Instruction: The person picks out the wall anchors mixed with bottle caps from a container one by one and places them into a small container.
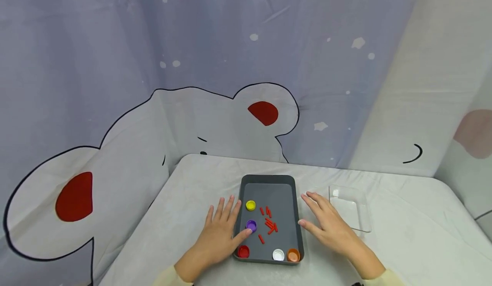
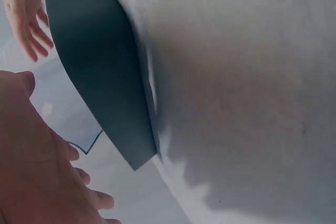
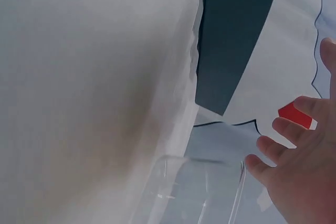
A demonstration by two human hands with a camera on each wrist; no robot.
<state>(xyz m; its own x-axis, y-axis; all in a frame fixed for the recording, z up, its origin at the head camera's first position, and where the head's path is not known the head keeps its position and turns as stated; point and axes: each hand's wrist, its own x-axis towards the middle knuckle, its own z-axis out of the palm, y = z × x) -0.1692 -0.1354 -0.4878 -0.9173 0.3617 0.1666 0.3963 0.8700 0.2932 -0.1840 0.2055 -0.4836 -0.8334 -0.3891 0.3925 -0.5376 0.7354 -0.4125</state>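
A dark grey tray (image 1: 284,196) lies on the white cloth. Inside it are small round cups: yellow (image 1: 250,205), purple (image 1: 251,225), red (image 1: 244,252), white (image 1: 278,255) and orange (image 1: 294,255). Several short red sticks (image 1: 270,223) lie scattered around the tray's middle. My left hand (image 1: 220,239) is spread at the tray's left side, its thumb near the purple cup; whether it touches the tray I cannot tell. Off the right side hovers my right hand (image 1: 328,226), fingers spread and holding nothing. In the right wrist view, that hand (image 3: 304,156) is apart from the tray wall (image 3: 233,35).
To the right of the tray, close by my right hand, stands a clear plastic container (image 1: 349,209). White cloth (image 1: 423,230) covers the table. Behind it hangs a printed curtain (image 1: 215,42) with white bear shapes.
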